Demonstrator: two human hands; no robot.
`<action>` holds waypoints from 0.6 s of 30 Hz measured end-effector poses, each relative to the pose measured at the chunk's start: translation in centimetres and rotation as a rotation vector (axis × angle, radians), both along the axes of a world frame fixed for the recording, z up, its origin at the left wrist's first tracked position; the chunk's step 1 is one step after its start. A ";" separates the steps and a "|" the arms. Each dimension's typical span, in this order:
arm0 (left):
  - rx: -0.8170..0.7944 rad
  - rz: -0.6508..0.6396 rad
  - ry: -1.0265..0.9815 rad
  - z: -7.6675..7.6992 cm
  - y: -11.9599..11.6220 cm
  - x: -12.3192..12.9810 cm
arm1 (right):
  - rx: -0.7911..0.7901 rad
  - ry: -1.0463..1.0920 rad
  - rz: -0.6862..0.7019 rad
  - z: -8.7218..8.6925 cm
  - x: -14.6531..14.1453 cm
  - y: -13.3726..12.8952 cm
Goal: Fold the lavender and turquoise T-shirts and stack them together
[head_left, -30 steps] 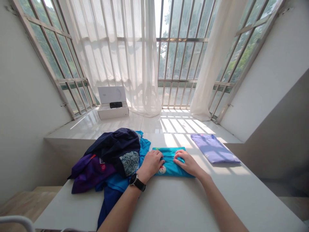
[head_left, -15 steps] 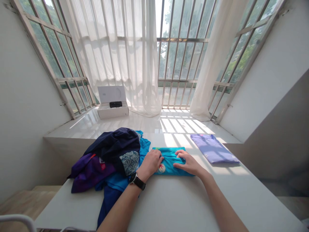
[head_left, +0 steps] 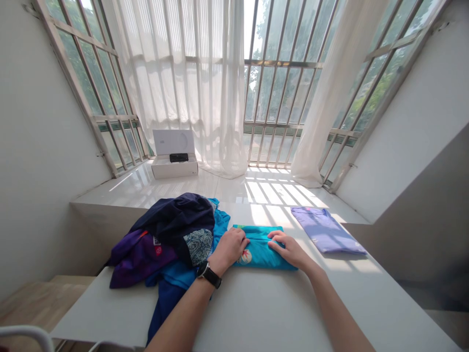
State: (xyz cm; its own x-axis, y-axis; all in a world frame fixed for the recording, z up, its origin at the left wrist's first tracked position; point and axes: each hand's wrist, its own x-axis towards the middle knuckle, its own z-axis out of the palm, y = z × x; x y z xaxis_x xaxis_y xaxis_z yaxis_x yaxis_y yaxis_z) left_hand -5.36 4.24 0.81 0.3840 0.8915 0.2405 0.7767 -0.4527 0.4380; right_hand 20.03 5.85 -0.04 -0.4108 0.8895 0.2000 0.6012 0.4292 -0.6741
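A folded teal garment (head_left: 262,259) with a pale, red-marked flower print lies flat on the white table, shallow creases running across it. On its left part rests my left hand (head_left: 231,247), fingers curved over the cloth and thumb apart from them; a black-strapped watch is on that wrist. My right hand (head_left: 287,247) touches the right part with spread, slightly bent fingers. Neither hand lifts the cloth. Close by my left forearm is a heap of crumpled clothes (head_left: 176,217) in navy, purple and blue. Beyond my right hand lies a folded lavender garment (head_left: 326,230).
A white sill (head_left: 216,188) adjoins the table (head_left: 264,313) at the back. On it stands an open white box (head_left: 175,169) with a black object inside. Sheer curtains (head_left: 227,98) hang before a barred window. A white curved tube (head_left: 27,332) shows at lower left.
My right fingers have shifted slightly and lie flatter on the teal cloth. My left hand stays in place on it. The whole view has turned a little.
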 end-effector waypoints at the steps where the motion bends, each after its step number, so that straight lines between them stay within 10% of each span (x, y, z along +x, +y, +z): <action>1: 0.003 0.010 -0.004 0.0 0.0 0.0 | 0.008 0.003 -0.009 -0.1 0.0 0.0; 18: 0.042 0.104 0.066 0.1 -0.3 0.1 | 0.099 -0.033 -0.084 -0.7 -0.4 0.4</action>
State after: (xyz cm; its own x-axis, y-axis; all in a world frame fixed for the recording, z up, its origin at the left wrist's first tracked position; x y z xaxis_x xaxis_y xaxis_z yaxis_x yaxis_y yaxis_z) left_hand -5.21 3.91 0.89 0.3059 0.9170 0.2561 0.8470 -0.3849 0.3666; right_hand 19.65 6.23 -0.71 -0.3431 0.8978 0.2760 0.6592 0.4395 -0.6102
